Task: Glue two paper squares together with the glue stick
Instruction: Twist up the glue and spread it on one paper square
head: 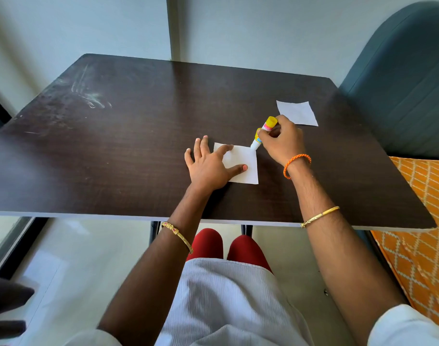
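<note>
A white paper square (245, 166) lies flat on the dark wooden table (128, 151). My left hand (208, 166) presses on its left part with spread, straight fingers. My right hand (283, 143) grips a glue stick (263, 132) with a yellow end, tilted, its white tip touching the top right corner of that square. A second white paper square (297, 113) lies apart at the back right, just beyond my right hand.
A dark teal chair back (403, 78) stands off the table's right side, above an orange patterned cloth (418, 248). The table's near edge runs across the view above my red-clad knees (226, 245). White scuff marks (88, 96) show at the table's far left.
</note>
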